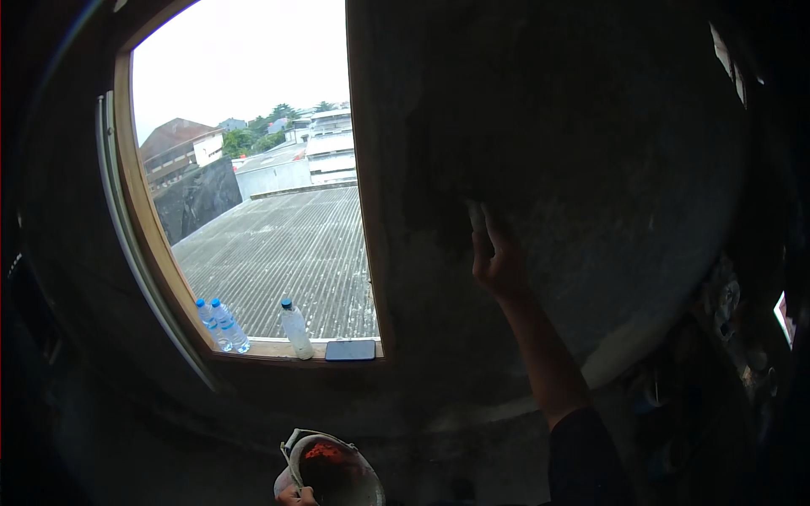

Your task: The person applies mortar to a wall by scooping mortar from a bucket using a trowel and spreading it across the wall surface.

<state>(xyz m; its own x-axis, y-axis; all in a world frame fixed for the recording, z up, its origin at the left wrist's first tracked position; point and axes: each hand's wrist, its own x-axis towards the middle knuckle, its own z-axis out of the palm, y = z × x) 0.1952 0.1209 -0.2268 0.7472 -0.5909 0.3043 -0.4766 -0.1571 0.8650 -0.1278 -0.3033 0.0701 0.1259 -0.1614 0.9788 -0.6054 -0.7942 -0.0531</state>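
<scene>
At the bottom of the view, my left hand is closed on the rim of a small bucket. The bucket is tilted toward me, its wire handle lies over the rim, and reddish-orange patches show inside. My right arm stretches up to the dark wall right of the window. At the wall, my right hand has its fingers closed around something pale and narrow, too dim to name. A darker, wet-looking patch of wall lies just left of and above that hand.
A wooden-framed window opens onto a corrugated roof. On its sill stand two water bottles, another bottle with a dark cap and a phone. A pale pipe or strip runs along the left frame. Cluttered, dim objects are at right.
</scene>
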